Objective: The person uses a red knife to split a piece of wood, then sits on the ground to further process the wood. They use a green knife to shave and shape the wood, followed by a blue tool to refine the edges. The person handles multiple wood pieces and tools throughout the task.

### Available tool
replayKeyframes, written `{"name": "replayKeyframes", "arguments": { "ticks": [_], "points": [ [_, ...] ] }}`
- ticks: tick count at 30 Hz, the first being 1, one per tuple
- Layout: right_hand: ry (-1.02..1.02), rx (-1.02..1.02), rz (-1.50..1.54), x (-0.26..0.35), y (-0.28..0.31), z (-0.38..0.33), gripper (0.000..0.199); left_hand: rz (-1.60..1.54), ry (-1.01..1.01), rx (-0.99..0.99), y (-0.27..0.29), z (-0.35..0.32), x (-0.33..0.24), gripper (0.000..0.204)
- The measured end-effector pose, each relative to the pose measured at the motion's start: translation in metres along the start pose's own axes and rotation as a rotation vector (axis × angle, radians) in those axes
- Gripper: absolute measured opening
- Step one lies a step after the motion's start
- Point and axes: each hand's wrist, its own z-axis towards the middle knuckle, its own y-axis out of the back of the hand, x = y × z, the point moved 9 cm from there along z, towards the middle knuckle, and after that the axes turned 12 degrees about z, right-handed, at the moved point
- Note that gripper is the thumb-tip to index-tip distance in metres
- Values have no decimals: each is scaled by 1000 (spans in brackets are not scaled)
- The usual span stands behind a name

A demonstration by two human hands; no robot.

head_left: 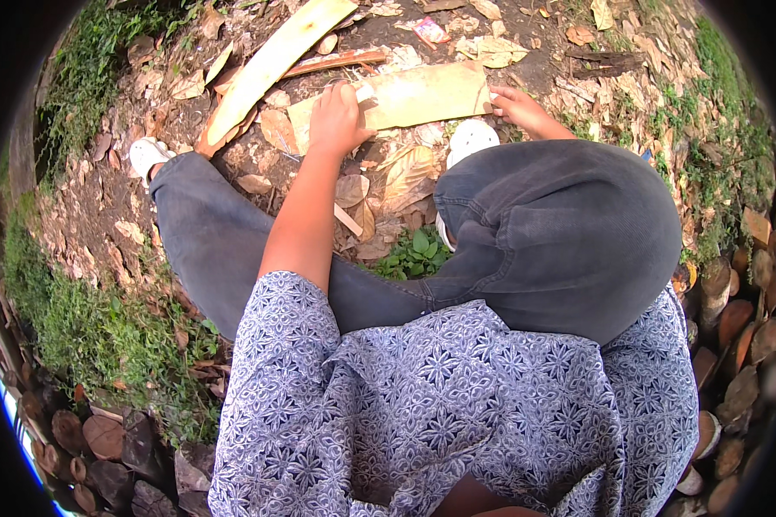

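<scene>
A flat, pale wooden board (422, 95) lies crosswise on the leafy ground in front of me. My left hand (338, 118) rests on its left part with the fingers curled down, closed round a small whitish object (365, 91) that shows beside the fingertips. What that object is, I cannot make out. At the board's right end is my right hand (523, 112), thumb and fingers pinched at the edge. A small white bit shows at its fingertips, too small to name. My two white shoes (472, 138) stand near the board, one to the left and one just below it.
A longer pale plank (272, 69) lies slanting at the upper left, beside a narrow brown stick (336, 60). Dry leaves (409, 177) cover the soil. Green weeds (414, 254) grow between my legs. Stacked cut logs (103, 438) stand at the lower left and right.
</scene>
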Motion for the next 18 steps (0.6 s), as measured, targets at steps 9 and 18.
{"name": "replayKeyframes", "arguments": {
  "ticks": [9, 18],
  "points": [
    [-38, -26, 13, 3, 1, -2, 49, -143, 22, 111, -30, 17, 20, 90],
    [22, -110, 24, 0, 7, 1, 48, -107, 40, 176, -20, 21, 23, 85]
  ]
}}
